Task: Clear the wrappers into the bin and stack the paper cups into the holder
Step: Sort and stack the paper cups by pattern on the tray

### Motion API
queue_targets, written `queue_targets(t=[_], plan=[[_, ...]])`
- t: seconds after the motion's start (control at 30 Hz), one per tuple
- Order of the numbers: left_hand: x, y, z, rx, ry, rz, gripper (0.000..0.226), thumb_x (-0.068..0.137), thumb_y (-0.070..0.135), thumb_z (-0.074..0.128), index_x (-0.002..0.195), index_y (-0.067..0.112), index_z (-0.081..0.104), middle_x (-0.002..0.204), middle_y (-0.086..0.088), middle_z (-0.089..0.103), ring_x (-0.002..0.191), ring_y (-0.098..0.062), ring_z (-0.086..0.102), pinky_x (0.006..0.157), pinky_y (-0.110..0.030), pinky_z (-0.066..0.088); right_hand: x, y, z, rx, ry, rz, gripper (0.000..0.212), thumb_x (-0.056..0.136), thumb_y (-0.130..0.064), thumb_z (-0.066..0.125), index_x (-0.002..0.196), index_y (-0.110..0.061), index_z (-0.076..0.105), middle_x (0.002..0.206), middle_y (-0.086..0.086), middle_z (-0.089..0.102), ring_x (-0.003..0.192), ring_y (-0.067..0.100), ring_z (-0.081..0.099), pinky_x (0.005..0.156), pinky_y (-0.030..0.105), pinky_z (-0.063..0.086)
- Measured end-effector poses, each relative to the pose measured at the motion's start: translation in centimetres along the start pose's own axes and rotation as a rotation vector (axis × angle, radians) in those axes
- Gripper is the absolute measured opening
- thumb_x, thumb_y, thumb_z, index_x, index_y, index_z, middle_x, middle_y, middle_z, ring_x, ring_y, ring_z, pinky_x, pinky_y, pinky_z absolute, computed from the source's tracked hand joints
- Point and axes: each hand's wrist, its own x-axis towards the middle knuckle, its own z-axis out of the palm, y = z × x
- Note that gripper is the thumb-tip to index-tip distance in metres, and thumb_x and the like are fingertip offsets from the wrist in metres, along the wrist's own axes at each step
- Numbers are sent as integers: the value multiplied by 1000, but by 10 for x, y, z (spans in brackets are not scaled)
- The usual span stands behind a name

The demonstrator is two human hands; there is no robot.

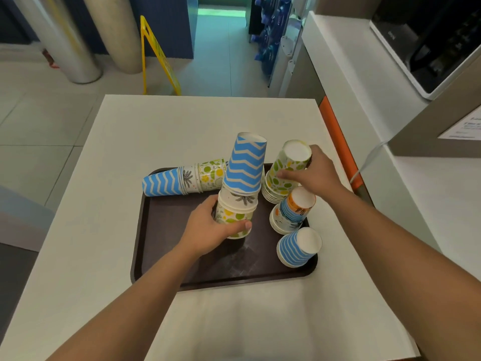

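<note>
my left hand (208, 227) grasps the upside-down tall cup stack (240, 186) at the tray's (161, 256) centre. my right hand (312, 170) grasps the fruit-print stack (282, 173) at the tray's far right corner. a third stack (182, 179) lies along its far edge.

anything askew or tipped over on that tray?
Yes. One stack of cups lies on its side at the far-left edge of the tray, while the other stacks stand upside down. The tall stack gripped by the left hand leans slightly. No spill or damage shows.
</note>
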Motion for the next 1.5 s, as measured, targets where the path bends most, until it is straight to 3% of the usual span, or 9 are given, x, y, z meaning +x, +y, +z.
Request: queue_targets(t=[0.33,0.43,0.5,0.6,0.8,1.0,1.2,1.37,1.5], plan=[[2,2,8,-28,0,-36,72,56,47,90,119,33,59,109,16,69,99,-1,66,91,-35,56,6,1,4,-64,-64,39,85,59,-36,91,127,-12,46,124,5,58,110,21,54,79,30,41],[0,5,10,-22,-7,-34,73,54,51,89,118,33,59,109,15,69,99,-2,66,91,-37,56,-2,-6,-4,-25,-81,35,103,61,-34,91,144,-17,31,142,6,46,129,25,46,96,36,44],[-1,9,11,-20,-13,-27,72,51,54,88,114,36,59,108,16,69,98,-1,66,91,-37,56,-14,-15,-10,64,71,-72,92,69,-28,86,144,-18,33,145,4,44,129,21,46,104,40,43],[-4,15,12,-34,-30,-10,70,49,56,87,111,39,59,107,16,69,97,-1,66,90,-38,56,-37,-33,-17,300,199,-198,55,80,-17,76,129,-14,51,123,-4,59,109,12,58,92,35,51],[-9,20,17,-5,-96,43,78,45,58,89,114,33,61,105,12,72,96,-6,69,89,-41,56,-73,-58,-4,403,-128,-56,66,65,-44,84,121,-19,60,112,-10,69,96,3,68,80,24,57],[-21,17,19,42,-129,47,76,45,57,87,112,31,62,102,13,72,92,-1,68,87,-37,57,-80,-55,-1,501,-21,-10,37,70,-33,85,100,-20,69,95,-10,73,81,0,71,66,16,55],[-30,6,17,84,-150,43,71,48,53,89,110,34,59,105,14,69,94,-1,66,87,-35,57,-77,-58,-18,630,95,-4,46,69,-32,86,107,-12,68,103,-1,75,93,12,73,84,36,59],[-29,1,11,68,-136,29,72,46,59,86,109,39,58,106,15,69,96,-2,66,88,-35,57,-89,-61,-44,685,242,-69,41,75,-21,82,111,-9,65,100,-4,73,88,5,72,71,19,55],[-23,-2,7,57,-87,22,76,52,54,88,118,32,60,109,16,68,98,0,65,89,-32,56,-116,-36,-49,559,301,-94,55,70,-25,86,117,-11,60,107,-5,72,94,6,71,79,25,58]])
